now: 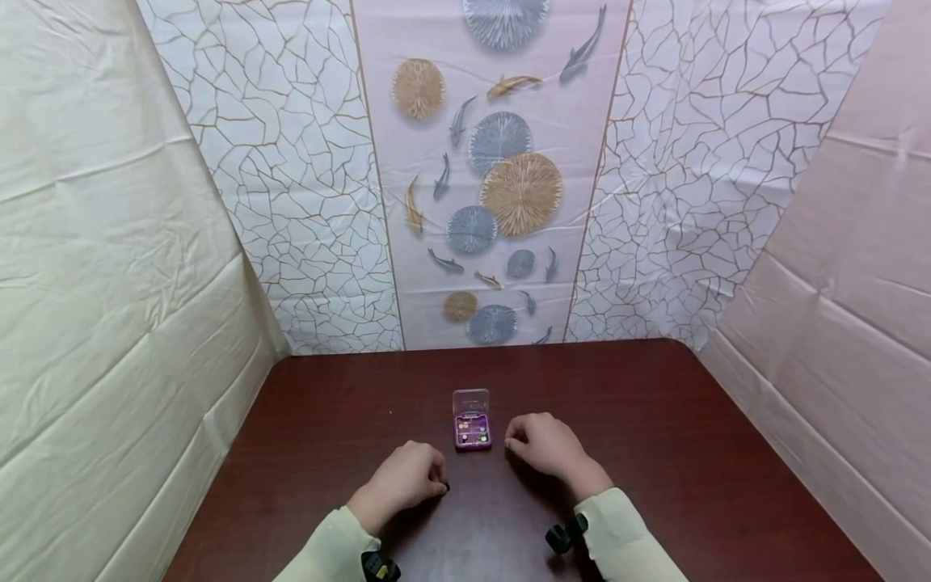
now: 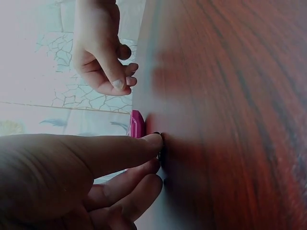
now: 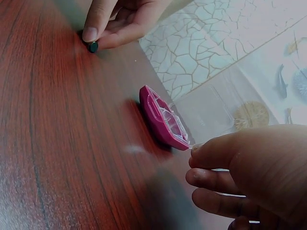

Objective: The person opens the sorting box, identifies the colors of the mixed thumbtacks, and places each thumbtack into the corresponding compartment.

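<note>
A small magenta case (image 1: 473,446) with several compartments stands on the table, its clear lid (image 1: 471,399) raised at the back. Tiny coloured pieces (image 1: 482,438) lie inside it. To the left of the case and nearer the front, my left hand (image 1: 409,478) pinches a tiny black cylindrical piece (image 3: 92,47) between thumb and fingers, close over the tabletop. My right hand (image 1: 544,443) rests just right of the case with its fingers loosely bent. In the left wrist view nothing shows between the fingers of that right hand (image 2: 103,67).
The dark red wooden table (image 1: 327,420) reaches back to a patterned curtain (image 1: 487,194) with fish and round motifs. Plain pale cloths (image 1: 94,283) hang at both sides. Both wrists wear black camera straps (image 1: 558,539).
</note>
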### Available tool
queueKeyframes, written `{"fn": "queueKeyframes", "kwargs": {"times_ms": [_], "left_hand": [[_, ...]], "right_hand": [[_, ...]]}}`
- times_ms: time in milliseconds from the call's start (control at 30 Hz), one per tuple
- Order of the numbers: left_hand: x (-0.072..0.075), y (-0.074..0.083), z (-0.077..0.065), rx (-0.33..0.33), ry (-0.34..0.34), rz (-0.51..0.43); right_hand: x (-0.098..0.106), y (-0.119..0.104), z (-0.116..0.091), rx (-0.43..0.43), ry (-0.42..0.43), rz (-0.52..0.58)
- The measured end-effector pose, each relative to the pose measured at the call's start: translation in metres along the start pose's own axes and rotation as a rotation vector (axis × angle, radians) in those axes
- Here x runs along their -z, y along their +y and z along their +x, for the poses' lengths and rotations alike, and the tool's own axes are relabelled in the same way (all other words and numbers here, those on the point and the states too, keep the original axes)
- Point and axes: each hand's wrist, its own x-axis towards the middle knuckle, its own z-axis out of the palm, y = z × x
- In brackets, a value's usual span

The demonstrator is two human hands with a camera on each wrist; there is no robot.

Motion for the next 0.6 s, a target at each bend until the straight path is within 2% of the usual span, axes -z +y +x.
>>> {"fn": "queueKeyframes", "kwargs": {"times_ms": [300,433,600], "left_hand": [[0.002,-0.004,0.002,-0.016,0.011,-0.012],[0.003,-0.007,0.005,-0.033,0.061,0.008],[0.003,-0.010,0.013,-0.022,0.122,0.001]], "right_hand": [[0.000,0.000,0.001,-0.029,-0.018,0.013],[-0.001,0.001,0.001,-0.034,-0.022,0.014],[-0.002,0.002,0.002,-0.034,-0.024,0.015]]}}
